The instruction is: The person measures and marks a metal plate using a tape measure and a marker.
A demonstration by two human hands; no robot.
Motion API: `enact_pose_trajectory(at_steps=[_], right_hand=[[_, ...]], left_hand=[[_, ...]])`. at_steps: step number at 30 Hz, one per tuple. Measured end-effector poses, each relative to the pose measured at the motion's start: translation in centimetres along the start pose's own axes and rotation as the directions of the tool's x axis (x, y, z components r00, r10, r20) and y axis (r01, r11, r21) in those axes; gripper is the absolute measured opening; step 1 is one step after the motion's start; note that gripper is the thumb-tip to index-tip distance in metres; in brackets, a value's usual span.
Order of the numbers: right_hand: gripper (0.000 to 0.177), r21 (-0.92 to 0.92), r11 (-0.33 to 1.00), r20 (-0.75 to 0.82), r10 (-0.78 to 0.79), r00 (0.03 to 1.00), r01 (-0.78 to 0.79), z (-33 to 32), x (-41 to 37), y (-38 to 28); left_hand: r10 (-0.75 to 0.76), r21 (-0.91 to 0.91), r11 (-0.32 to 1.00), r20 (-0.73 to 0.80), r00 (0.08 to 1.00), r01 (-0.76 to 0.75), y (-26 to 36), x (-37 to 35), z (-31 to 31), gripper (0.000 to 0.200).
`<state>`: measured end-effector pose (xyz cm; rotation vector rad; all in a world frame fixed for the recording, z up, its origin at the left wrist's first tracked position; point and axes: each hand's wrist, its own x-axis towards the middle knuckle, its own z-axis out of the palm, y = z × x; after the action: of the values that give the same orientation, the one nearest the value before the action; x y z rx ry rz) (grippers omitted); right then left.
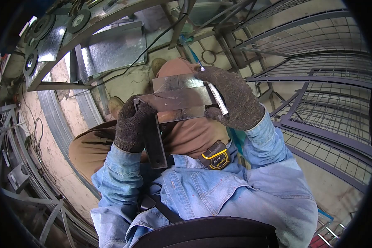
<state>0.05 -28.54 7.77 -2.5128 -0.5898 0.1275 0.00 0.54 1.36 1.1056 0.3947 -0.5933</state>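
Note:
My left hand (133, 126), in a dark knit glove, is closed around the corner of a metal try square (156, 146). The square's broad blade lies across a shiny metal plate (166, 84), and its dark arm points down toward my lap. A thin dark line crosses the plate. My gloved right hand (235, 97) grips the plate's right end, thumb at the lower edge and fingers at the upper. Against its palm lies a white strip with dark marks (218, 99); a slim blue stick (194, 56) shows past the fingertips. A black and yellow tape measure (215, 156) rests at my waist.
Grey wire-mesh frames (330, 87) stand on the right. At upper left, a metal bench (95, 35) carries grinding discs (78, 20). Long metal bars (64, 120) lie on the floor to the left, near a tangle of scrap strips (18, 165). A black cable (153, 43) crosses the bench area.

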Motion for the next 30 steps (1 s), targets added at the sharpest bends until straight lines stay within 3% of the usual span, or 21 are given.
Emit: enact_pose_trajectory(at_steps=[4, 14, 24, 30], right_hand=[[0.082, -0.003, 1.000, -0.004, 0.000, 1.000, 0.000, 0.0, 0.0, -0.1], [0.086, 0.001, 1.000, 0.010, 0.008, 1.000, -0.008, 0.1, 0.0, 0.1], [0.088, 0.002, 1.000, -0.012, -0.005, 1.000, 0.005, 0.1, 0.0, 0.0], [0.077, 0.076, 0.995, -0.056, -0.052, 0.997, 0.056, -0.6, 0.5, 0.5]], left_hand=[[0.020, 0.033, 0.999, 0.052, 0.998, -0.022, -0.7, 0.6, -1.2, 0.020], [-0.044, 0.005, 0.999, 0.013, 0.999, 0.044, 0.0, 0.4, -0.6, 0.022], [0.014, 0.043, 0.999, 0.010, 1.000, -0.014, -0.2, 0.5, -0.7, 0.015], [0.042, 0.082, 0.996, 0.027, 0.999, -0.044, 0.2, 0.3, -0.4, 0.013]])
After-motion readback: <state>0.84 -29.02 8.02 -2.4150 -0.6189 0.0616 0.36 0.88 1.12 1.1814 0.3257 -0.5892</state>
